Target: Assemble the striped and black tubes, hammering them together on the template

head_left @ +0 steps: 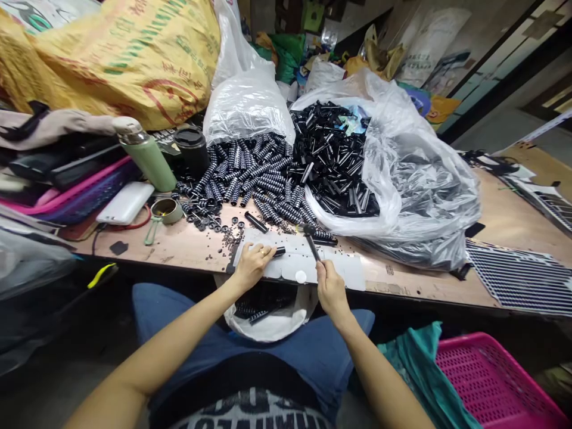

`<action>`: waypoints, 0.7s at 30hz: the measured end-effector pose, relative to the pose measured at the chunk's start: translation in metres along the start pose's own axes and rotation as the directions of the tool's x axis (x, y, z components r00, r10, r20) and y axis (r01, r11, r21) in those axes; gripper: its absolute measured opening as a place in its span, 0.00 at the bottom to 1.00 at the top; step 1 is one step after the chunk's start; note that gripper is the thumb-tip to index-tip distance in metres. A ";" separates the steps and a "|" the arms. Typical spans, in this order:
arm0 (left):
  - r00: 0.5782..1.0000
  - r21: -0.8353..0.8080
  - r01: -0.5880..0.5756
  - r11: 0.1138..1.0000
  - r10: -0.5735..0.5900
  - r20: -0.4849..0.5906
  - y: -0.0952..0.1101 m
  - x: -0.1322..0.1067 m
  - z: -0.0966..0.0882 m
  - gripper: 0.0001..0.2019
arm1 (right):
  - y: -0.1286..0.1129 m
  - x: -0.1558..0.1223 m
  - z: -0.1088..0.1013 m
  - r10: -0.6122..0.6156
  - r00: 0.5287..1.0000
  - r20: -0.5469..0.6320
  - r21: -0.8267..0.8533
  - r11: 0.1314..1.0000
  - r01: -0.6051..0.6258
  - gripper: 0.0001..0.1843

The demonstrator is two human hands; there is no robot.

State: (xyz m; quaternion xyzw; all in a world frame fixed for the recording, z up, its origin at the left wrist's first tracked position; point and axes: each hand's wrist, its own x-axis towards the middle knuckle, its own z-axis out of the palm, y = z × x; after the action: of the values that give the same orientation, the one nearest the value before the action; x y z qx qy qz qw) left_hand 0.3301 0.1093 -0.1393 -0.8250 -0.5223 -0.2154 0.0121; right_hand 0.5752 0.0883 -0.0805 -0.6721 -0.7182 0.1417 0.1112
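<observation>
The short black tube (279, 251) is on a grey sheet (355, 271), close to the front edge of the table (176, 245). The left hand (251, 263) has its fingers bent and nearly closed, and their tips hold the tube. The right hand (331, 289) is curled tight around the handle of a hammer (314, 248). The hammer's dark head points away from the person, toward the back edge of the table. A white round disc (301, 277) is on the sheet between the two hands, right by the front edge. Another black tube (256, 222) lies just behind the left hand. Farther back is a big pile of bumpy rollers (263, 170). To its right, a clear plastic bag (388, 205) is open, with lots of black tubes showing.
</observation>
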 end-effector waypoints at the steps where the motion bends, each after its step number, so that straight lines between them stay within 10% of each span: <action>1: 1.000 0.007 0.008 1.000 -0.008 0.004 0.001 0.000 0.000 0.21 | -0.005 -0.005 0.002 -0.009 1.000 0.020 0.005 1.000 0.009 0.20; 5: 0.998 0.036 0.045 0.998 -0.047 0.050 0.014 0.003 0.000 0.21 | -0.020 -0.016 -0.001 0.003 0.992 0.129 -0.088 0.996 0.009 0.18; 12: 0.991 0.065 0.030 0.997 -0.038 0.124 0.053 0.000 0.009 0.33 | -0.066 -0.028 -0.014 -0.212 0.977 -0.029 0.107 0.971 0.214 0.24; 16: 0.990 0.053 0.012 0.998 -0.020 0.137 0.045 0.001 0.020 0.29 | -0.082 -0.029 0.012 -0.264 0.932 0.249 -0.076 0.954 0.291 0.21; 21: 0.982 -0.068 0.142 0.988 -0.132 0.133 0.036 0.018 0.012 0.19 | -0.068 -0.017 0.005 -0.197 0.971 0.133 -0.075 0.975 0.208 0.22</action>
State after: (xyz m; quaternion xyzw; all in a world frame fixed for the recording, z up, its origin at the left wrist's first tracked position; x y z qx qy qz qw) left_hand 0.3718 0.1111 -0.1361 -0.7991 -0.5687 -0.1824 -0.0680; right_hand 0.5111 0.0671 -0.0606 -0.5892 -0.7943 0.1396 0.0501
